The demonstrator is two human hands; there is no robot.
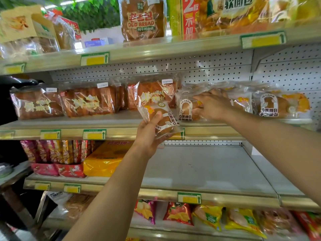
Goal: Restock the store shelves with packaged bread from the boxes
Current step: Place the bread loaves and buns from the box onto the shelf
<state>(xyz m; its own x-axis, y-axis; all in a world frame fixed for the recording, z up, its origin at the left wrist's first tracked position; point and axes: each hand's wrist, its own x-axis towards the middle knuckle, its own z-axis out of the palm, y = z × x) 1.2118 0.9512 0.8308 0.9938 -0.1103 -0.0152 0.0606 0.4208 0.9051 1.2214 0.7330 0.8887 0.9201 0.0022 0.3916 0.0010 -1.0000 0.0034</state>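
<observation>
our left hand sits nearest, forearm rising from the bottom edge, fingers and thumb curled round a small clear-wrapped bread pack held tilted just in front of the middle shelf, its printed band running diagonally. our right hand reaches farther in from the right, fingers spread and bent over a matching bread pack on the shelf; thumb below and fingers above seem to pinch its wrapper, though the palm hides the pack's right half. more of these small packs lie to the right, blurred where they overlap, so we cannot count them. left of our hands, larger dark loaves in clear bags stand in a row along the same shelf, their gold lettering smeared. the top shelf holds an "old bread" loaf and, far right, soft-bread bags cut off by the frame. below, the lower shelf shows bare metal on the right, with a yellow pack and red packets at its left end. snack bags line the bottom row, partly hidden by the shelf lip. a dark shape at far left is too cropped to identify.
</observation>
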